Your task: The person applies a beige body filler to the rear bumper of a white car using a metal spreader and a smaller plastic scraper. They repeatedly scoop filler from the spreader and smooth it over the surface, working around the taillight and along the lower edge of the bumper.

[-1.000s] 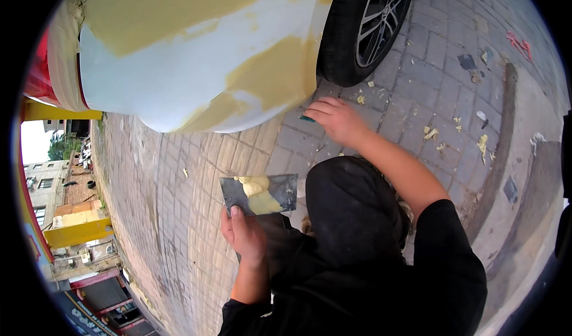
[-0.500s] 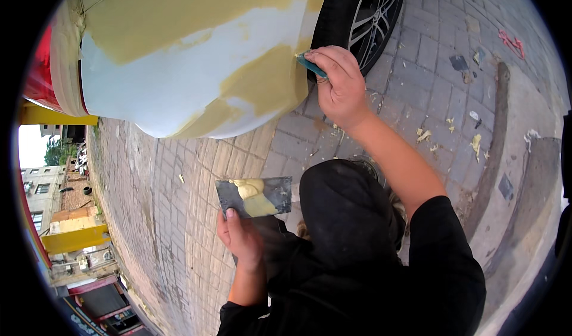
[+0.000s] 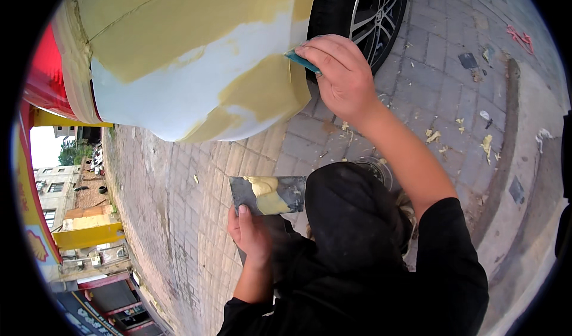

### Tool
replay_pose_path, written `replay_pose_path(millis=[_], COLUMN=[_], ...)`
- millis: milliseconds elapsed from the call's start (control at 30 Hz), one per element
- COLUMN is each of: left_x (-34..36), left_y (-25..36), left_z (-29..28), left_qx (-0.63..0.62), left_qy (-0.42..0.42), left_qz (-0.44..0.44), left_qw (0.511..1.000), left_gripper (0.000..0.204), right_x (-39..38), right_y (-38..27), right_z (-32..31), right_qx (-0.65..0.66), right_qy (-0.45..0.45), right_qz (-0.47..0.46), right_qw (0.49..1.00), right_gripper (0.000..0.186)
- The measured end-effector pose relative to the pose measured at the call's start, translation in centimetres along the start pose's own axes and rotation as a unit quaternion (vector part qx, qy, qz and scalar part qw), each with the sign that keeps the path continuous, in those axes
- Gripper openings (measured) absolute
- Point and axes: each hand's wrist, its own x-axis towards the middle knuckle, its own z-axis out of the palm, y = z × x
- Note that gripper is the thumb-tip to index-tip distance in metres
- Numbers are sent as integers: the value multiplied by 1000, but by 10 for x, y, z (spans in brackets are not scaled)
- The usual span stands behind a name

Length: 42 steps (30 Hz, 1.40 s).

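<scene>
My right hand (image 3: pixel 342 76) grips a green putty spreader (image 3: pixel 302 60), its edge against the car bumper (image 3: pixel 179 91) near the wheel. Tan filler covers broad areas of the bumper, with a pale band of bare surface between them. Lower down, my left hand (image 3: pixel 250 234) pinches the corner of a dark flat mixing plate (image 3: pixel 292 194). A mound of yellowish putty (image 3: pixel 265 187) sits on that plate, smeared downward at one side. The fingers beneath the plate are hidden.
Beside the bumper stands a black tyre with a silver wheel (image 3: pixel 378 17). A round tin (image 3: pixel 381 170) is partly hidden behind my knee. Putty scraps (image 3: pixel 433 136) litter the paving, and a concrete kerb (image 3: pixel 527 115) runs along the right. A red tail light (image 3: pixel 53 76) is at left.
The spreader in my right hand has shifted slightly left and stays at the bumper's wheel-side edge. My view has shifted a little, so the plate and bumper appear farther right.
</scene>
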Motion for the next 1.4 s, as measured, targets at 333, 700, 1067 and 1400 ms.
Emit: replay_pose_path(millis=[333,700,1067,1400], left_x=[2,0,4,9], left_y=[1,-4,-16,-12], left_z=[-14,-2,-23,-15], left_qx=[-22,-23,-29,-59], left_qy=[-40,36,14,25], left_qz=[3,0,-3,-7], left_qw=[999,999,999,998], left_gripper=[26,28,28,26], right_x=[-82,-7,-57,-4], right_y=[-19,-29,-33,-38], right_z=[14,7,10,11], right_qx=[13,-106,-53,-112], right_qy=[-223,-109,-190,-124], right_qz=[26,-25,10,-47], right_qw=[974,988,980,985], right_gripper=[34,33,35,33])
